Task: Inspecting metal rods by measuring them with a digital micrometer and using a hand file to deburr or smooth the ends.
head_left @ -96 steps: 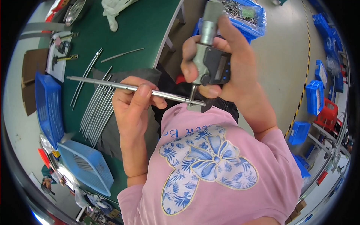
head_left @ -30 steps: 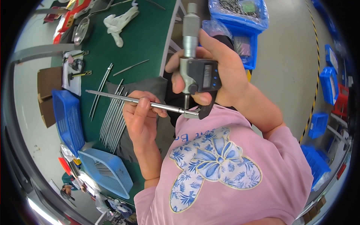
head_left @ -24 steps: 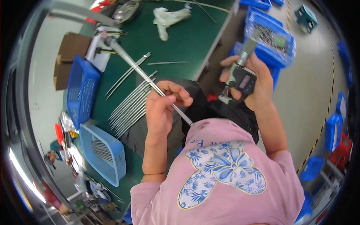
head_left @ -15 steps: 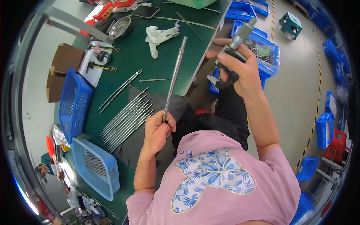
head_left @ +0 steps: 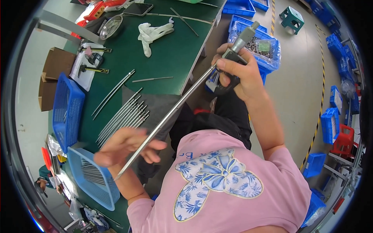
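Observation:
My left hand (head_left: 128, 149) is closed around the lower part of a long thin metal rod (head_left: 171, 114); the hand is blurred. The rod runs diagonally from the lower left up to my right hand (head_left: 239, 75). That hand grips a black digital micrometer (head_left: 237, 54) with a grey thimble pointing up and to the right. The rod's upper end reaches the micrometer just below my right fingers. Both hands are in front of my chest, off the edge of the green table (head_left: 171, 58).
A row of several similar rods (head_left: 124, 116) lies on the table, two more rods (head_left: 112, 93) beside them. Blue baskets (head_left: 66, 112) (head_left: 93, 178) stand at left, white gloves (head_left: 153, 33) and calipers (head_left: 91, 64) farther back. A blue bin of small metal parts (head_left: 262, 48) sits behind my right hand.
The rod swung from pointing up over the table to a diagonal reaching the micrometer. My left hand dropped down and left along it; my right hand kept holding the micrometer.

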The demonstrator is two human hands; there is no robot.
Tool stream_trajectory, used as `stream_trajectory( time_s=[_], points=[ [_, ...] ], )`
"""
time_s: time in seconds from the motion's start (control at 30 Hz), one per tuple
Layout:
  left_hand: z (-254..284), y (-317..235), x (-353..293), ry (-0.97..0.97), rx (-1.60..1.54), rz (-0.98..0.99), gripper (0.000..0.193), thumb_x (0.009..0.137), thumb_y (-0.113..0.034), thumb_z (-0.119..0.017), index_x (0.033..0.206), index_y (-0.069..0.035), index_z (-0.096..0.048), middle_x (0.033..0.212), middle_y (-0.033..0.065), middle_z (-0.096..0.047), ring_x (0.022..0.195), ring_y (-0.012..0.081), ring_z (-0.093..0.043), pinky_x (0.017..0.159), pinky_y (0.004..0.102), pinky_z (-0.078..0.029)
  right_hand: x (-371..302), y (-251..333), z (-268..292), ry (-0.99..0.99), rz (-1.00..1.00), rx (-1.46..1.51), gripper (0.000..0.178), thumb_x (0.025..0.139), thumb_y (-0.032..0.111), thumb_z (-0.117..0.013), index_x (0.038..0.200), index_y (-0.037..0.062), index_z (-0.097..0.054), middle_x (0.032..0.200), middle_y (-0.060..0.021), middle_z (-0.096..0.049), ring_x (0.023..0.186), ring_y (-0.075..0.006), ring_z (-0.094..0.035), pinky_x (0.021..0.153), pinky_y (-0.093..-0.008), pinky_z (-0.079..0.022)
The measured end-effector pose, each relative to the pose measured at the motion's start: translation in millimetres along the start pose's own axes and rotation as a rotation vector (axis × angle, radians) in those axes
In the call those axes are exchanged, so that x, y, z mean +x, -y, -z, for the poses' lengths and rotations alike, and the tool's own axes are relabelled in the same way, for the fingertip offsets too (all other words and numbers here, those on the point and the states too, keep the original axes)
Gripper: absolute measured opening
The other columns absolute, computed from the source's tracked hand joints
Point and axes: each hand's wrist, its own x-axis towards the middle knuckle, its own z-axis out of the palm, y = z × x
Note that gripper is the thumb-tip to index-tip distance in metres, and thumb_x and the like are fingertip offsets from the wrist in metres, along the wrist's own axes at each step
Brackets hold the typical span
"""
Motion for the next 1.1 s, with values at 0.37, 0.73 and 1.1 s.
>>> stream_trajectory(
  time_s=[0.37,0.73,1.1],
  points=[
    [-29.7,90.3,85.1,-0.706,-0.073,-0.413,0.019,0.091,-0.02,-0.042,0.104,-0.007,-0.045,0.078,0.0049,-0.043,0.061,0.0126,-0.044,0.052,0.024,-0.038,-56.2,-29.1,-38.8,-0.171,0.053,-0.041,0.027,0.069,-0.002,-0.065,0.092,-0.003,-0.052,0.075,-0.0101,-0.06,0.048,-0.0071,-0.049,0.043,-0.018,-0.038],
    [-26.9,79.1,73.3,-0.514,0.074,-0.472,0.017,0.088,-0.013,-0.045,0.096,0.002,-0.044,0.076,0.0154,-0.052,0.06,0.0183,-0.054,0.054,0.0262,-0.048,-36.6,7.1,-21.5,0.089,-0.392,0.579,0.058,0.087,0.046,-0.03,0.094,-0.0077,-0.051,0.074,-0.0229,-0.058,0.037,-0.021,-0.047,0.034,-0.027,-0.039],
    [-28.0,79.0,69.1,-0.538,0.013,-0.398,0.016,0.088,-0.011,-0.045,0.096,0.003,-0.043,0.078,0.0152,-0.053,0.061,0.0176,-0.055,0.055,0.027,-0.048,-31.9,2.3,-23.3,0.241,-0.364,0.511,0.056,0.09,0.043,-0.023,0.095,-0.0062,-0.05,0.073,-0.0235,-0.056,0.037,-0.0197,-0.044,0.034,-0.0254,-0.039]
  ],
)
